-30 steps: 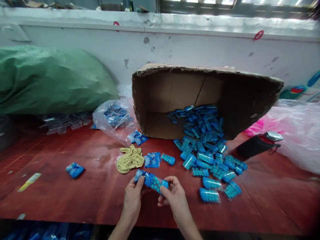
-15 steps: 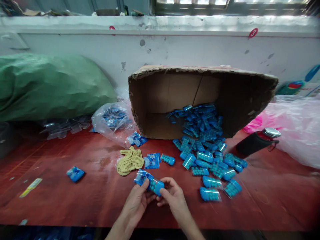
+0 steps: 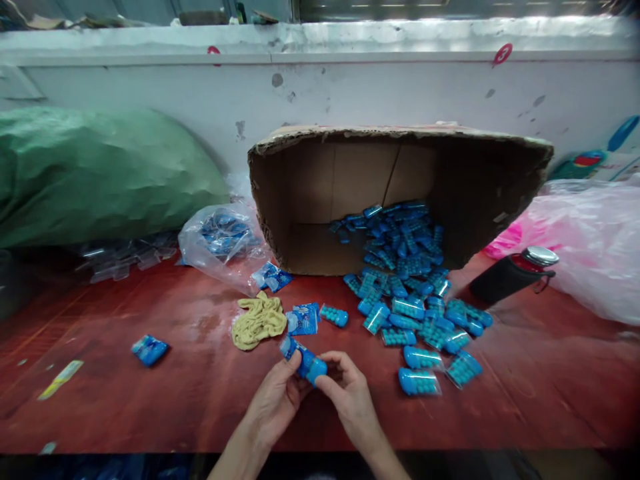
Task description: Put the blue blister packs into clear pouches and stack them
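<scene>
Near the table's front edge, my left hand (image 3: 275,398) and my right hand (image 3: 349,393) are both closed on one small blue bottle (image 3: 316,368). A printed blue wrapper (image 3: 294,348) lies against the bottle's upper left part, pressed under my left thumb. My right thumb and fingers pinch the bottle's rounded blue end. Just beyond them are a flat blue packet (image 3: 303,319), a single bottle of blue balls (image 3: 334,315) and a crumpled yellow-green cloth (image 3: 259,321). Many similar bottles (image 3: 407,307) are heaped to the right.
A cardboard box (image 3: 267,220) lies on its side behind, bottles spilling from it. A dark flask (image 3: 505,277) leans at right beside pink plastic bags (image 3: 600,247). At left are a green sack (image 3: 105,177), a clear bag (image 3: 220,243) and a blue packet (image 3: 149,350).
The wrapper now sits closer around the bottle and covers more of its balls. Both hands stay in nearly the same place. The camera view has shifted slightly.
</scene>
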{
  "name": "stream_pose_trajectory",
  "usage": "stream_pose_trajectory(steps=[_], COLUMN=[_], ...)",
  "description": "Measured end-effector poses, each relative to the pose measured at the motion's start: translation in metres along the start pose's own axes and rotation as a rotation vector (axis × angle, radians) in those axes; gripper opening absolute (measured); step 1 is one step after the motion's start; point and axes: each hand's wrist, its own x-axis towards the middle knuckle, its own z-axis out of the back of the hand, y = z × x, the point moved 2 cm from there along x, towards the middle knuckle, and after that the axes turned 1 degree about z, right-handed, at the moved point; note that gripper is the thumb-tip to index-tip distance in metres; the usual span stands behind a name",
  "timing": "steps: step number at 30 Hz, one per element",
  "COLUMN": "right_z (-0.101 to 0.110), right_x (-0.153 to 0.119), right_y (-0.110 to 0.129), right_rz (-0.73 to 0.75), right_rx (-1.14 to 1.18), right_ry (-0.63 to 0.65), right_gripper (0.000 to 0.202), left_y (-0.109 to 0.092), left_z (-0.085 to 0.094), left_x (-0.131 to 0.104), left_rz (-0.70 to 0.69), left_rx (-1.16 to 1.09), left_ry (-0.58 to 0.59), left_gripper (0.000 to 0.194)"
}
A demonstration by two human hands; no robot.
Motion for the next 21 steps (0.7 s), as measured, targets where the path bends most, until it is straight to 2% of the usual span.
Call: stream_pose_trajectory(steps=[4,6,8,11,14,17,21], right_z=[0.008,0.011,0.01,0.008,0.007,0.006,0.006], right_x=[0.003,0.005,0.007,0.008,0.006,0.004,0.002], right_y=[0.007,0.011,0.014,0.017,0.02,0.02,0.015], right_rz=[0.029,0.02,-0.024,-0.086,-0.093,-0.056,-0.01], right_rx=[-0.094,-0.064,0.042,0.129,0.098,0.035,-0.027], right_ry=[0.015,0.083,0.194,0.337,0.352,0.285,0.224], right_gripper=[0.05,0.066,0.074,0.071,0.065,0.057,0.051], left_y=[0.0,0.0,0.001,0.002,0.006,0.013,0.023], left_z=[-0.001,-0.002,-0.004,-0.007,-0.008,-0.009,-0.011], left_x=[-0.003,-0.003,-0.004,-0.006,-0.007,-0.008,-0.009], left_rz=[0.103,0.142,0.161,0.17,0.178,0.147,0.089], left_rx=[0.037,0.05,0.06,0.064,0.053,0.018,0.006], left_ry=[0.087,0.133,0.186,0.27,0.299,0.249,0.114], left_gripper=[0.009,0.012,0.015,0.019,0.021,0.018,0.014])
